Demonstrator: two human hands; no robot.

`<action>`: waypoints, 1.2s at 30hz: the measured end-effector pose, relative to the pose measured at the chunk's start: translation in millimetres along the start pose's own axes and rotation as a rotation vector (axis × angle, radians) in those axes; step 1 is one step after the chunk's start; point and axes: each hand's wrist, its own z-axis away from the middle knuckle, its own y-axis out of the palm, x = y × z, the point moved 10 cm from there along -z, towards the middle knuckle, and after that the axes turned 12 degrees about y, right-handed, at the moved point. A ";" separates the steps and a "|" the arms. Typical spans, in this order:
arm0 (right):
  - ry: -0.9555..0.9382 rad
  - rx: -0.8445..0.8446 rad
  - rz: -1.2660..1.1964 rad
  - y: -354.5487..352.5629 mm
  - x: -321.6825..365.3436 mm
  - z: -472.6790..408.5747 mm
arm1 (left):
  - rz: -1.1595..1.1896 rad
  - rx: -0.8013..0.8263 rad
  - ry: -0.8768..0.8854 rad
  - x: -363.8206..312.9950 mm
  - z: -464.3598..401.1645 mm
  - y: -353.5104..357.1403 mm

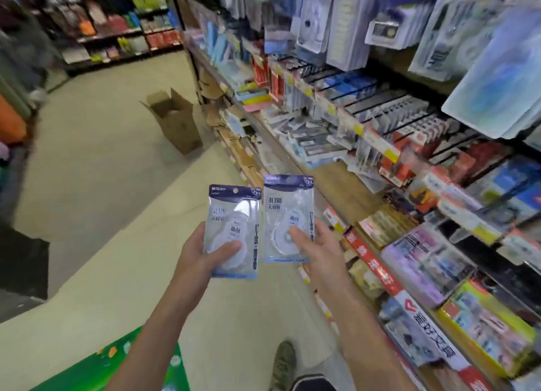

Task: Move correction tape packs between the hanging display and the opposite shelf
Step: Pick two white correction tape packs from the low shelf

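Packs of correction tape, one in each hand, are carried upright and face-on down a stationery aisle. The left hand grips the left pack by its lower half, thumb curled across the clear blister and fingers hidden behind, which keeps the printed card readable. The right hand holds the right pack the same way, thumb pressed on the round tape wheel, so neither pack bends or swings. The two packs sit just beside each other, edges close, above the pale floor and clear of any shelf edge (neither has been hung or set down yet). The hanging display of blister cards runs along the upper right, above the front edge of the stocked shelves; judging by the grip, both packs are in transit between the two sides. An open cardboard box stands on the floor by the shelf's foot.
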 end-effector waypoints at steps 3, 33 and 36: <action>-0.056 -0.003 -0.008 -4.9 46.0 -30.0 | -0.065 0.050 0.042 -17.5 -57.7 19.6; -0.451 -0.557 -0.045 -98.6 219.6 -73.8 | 0.118 0.619 0.186 -63.2 -307.8 234.4; -0.519 -0.671 -0.043 -99.3 233.9 -71.2 | 0.171 0.678 0.183 -69.6 -327.5 255.2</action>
